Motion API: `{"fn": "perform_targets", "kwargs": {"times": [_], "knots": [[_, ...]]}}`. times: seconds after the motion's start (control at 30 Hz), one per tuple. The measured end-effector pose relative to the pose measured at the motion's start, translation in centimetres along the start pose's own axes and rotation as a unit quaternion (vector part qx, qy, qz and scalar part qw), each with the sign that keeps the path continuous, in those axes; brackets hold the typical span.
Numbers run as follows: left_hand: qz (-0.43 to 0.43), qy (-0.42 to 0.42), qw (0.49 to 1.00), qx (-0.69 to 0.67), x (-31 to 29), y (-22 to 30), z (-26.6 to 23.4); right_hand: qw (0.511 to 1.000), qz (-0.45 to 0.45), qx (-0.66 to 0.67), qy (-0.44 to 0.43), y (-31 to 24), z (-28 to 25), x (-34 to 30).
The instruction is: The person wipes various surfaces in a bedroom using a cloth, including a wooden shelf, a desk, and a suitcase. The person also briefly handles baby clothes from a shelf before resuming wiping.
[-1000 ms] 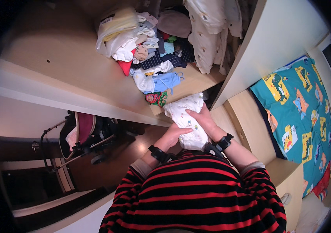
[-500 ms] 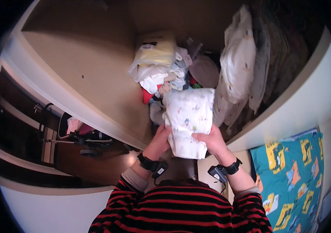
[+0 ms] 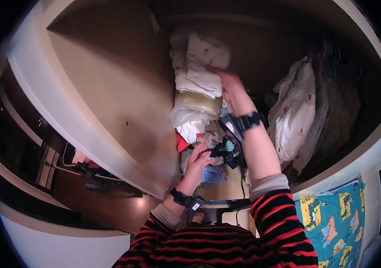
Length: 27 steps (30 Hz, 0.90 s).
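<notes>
A white folded cloth (image 3: 197,81) with a faint print lies on the stack at the back of the wardrobe, above a yellow pack in clear plastic (image 3: 197,103). My right hand (image 3: 230,85) reaches to its right side, the digits touching its edge. Motion smears that hand, and part of it is hidden, so its grip does not show. Lower down, my left hand (image 3: 195,166) is open, fingers apart and holding nothing, beside the loose clothes. Among these are a blue garment (image 3: 213,175) and a red piece (image 3: 182,142).
White garments (image 3: 294,111) hang at the right inside the wardrobe. The pale side panel (image 3: 96,107) curves along the left. A stroller (image 3: 94,172) stands on the floor at left. A teal dinosaur-print cover (image 3: 333,223) lies at lower right. A cable hangs near my right wrist.
The folded cloth has gone from between both hands onto the stack farther back. My left hand has let go and is lower, by the clothes; my right arm has stretched far in.
</notes>
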State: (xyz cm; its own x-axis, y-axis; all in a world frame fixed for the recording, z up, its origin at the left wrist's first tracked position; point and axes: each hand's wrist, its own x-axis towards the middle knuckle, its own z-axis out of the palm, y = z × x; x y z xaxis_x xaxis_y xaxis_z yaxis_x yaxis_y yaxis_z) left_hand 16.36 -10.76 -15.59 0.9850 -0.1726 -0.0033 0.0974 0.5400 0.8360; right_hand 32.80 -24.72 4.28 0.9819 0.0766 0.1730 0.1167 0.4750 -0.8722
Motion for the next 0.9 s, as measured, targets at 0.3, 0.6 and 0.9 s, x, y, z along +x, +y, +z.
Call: {"fn": "perform_targets", "kwargs": {"times": [0.3,0.6,0.9], "knots": [[-0.150,0.097,0.981,-0.072,1.7,-6.5,-4.7,0.739,0.013,-0.668,0.079,9.3,2.3,6.7],[-0.218,0.155,0.936,-0.228,5.9,-8.1,-3.6,0.747,-0.277,-0.568,0.208,12.1,-8.5,-8.7],[-0.230,0.207,0.945,-0.105,7.8,-9.2,-2.9,0.639,-0.087,-0.698,0.311,12.4,-26.3,-12.4]]}}
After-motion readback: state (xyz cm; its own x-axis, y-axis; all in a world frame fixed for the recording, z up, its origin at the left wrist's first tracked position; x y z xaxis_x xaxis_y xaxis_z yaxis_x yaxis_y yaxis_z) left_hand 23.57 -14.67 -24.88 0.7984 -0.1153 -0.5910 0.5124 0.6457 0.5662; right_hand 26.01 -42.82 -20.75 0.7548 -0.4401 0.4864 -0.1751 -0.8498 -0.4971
